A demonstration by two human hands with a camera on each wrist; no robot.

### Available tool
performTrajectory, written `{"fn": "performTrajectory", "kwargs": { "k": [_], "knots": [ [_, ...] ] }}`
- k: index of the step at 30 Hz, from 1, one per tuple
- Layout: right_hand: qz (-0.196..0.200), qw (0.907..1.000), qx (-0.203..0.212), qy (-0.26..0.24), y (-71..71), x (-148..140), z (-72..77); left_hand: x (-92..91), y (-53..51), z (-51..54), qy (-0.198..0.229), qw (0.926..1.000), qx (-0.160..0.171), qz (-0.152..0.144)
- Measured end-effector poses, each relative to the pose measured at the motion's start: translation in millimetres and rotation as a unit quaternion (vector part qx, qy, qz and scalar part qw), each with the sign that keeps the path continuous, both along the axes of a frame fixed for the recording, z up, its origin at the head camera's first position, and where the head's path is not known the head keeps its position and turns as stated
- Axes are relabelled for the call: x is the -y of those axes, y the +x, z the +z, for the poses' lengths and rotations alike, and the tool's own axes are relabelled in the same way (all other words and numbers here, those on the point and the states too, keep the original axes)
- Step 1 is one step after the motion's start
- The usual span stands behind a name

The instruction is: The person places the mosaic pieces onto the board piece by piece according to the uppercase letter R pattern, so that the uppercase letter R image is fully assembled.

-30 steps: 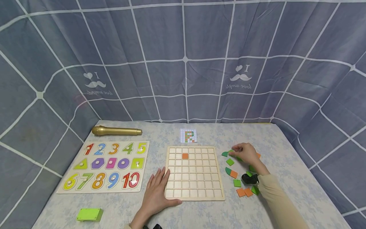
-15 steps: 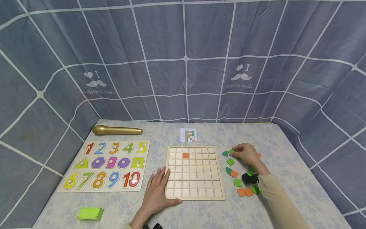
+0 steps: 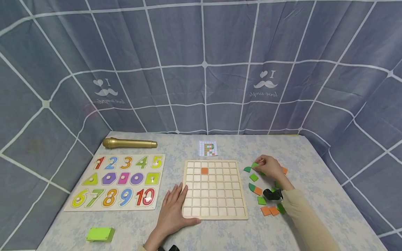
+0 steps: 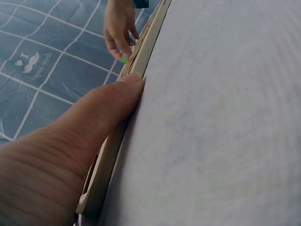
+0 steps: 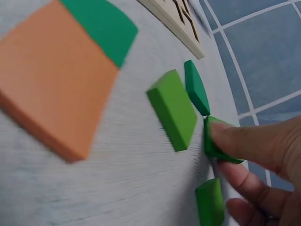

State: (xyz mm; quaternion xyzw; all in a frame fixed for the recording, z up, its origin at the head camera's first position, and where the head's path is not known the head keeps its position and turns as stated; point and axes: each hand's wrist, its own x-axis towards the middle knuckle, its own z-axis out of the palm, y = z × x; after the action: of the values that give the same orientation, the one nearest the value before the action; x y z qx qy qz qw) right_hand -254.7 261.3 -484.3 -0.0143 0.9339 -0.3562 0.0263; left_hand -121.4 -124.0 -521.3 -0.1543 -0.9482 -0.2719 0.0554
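Note:
In the head view my left hand [image 3: 172, 209] rests with fingers spread along the left edge of a wooden grid board [image 3: 221, 190], the thumb by its near edge. The left wrist view shows that thumb [image 4: 106, 103] pressing the board's side. One orange square tile [image 3: 204, 170] lies in the grid. To the right, my right hand [image 3: 269, 167] pinches a green square tile [image 5: 212, 149] between thumb and fingers, low over the cloth. Beside it in the right wrist view are a dark green quarter-round tile [image 5: 196, 89] and another green tile [image 5: 173, 110].
More orange tiles [image 3: 265, 211] and green ones lie right of the board, partly under the right forearm. A pattern card [image 3: 208, 149] lies behind the board. At left are a number puzzle [image 3: 119, 179], a gold microphone [image 3: 129, 143] and a green block [image 3: 100, 234].
The right hand has stayed by the same tile, and more of the green tile shows at its fingertips now. The left hand keeps its place on the board.

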Motion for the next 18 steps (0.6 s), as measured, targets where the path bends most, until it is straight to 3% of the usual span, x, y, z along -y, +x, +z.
{"fn": "performTrajectory", "kwargs": {
  "k": [9, 14, 18],
  "knots": [
    [-0.006, 0.996, -0.08, -0.04, 8.5, 19, 2.5, 0.9, 0.6, 0.7, 0.001, 1.0, 0.001, 0.002],
    [0.041, 0.9907, -0.107, -0.073, 10.5, 48, 5.9, 0.8, 0.2, 0.3, 0.0, 1.0, 0.0, 0.0],
    [0.079, 0.9861, -0.102, -0.104, 10.9, 75, 6.2, 0.3, 0.2, 0.0, 0.002, 1.0, 0.0, 0.0]
  ]
}}
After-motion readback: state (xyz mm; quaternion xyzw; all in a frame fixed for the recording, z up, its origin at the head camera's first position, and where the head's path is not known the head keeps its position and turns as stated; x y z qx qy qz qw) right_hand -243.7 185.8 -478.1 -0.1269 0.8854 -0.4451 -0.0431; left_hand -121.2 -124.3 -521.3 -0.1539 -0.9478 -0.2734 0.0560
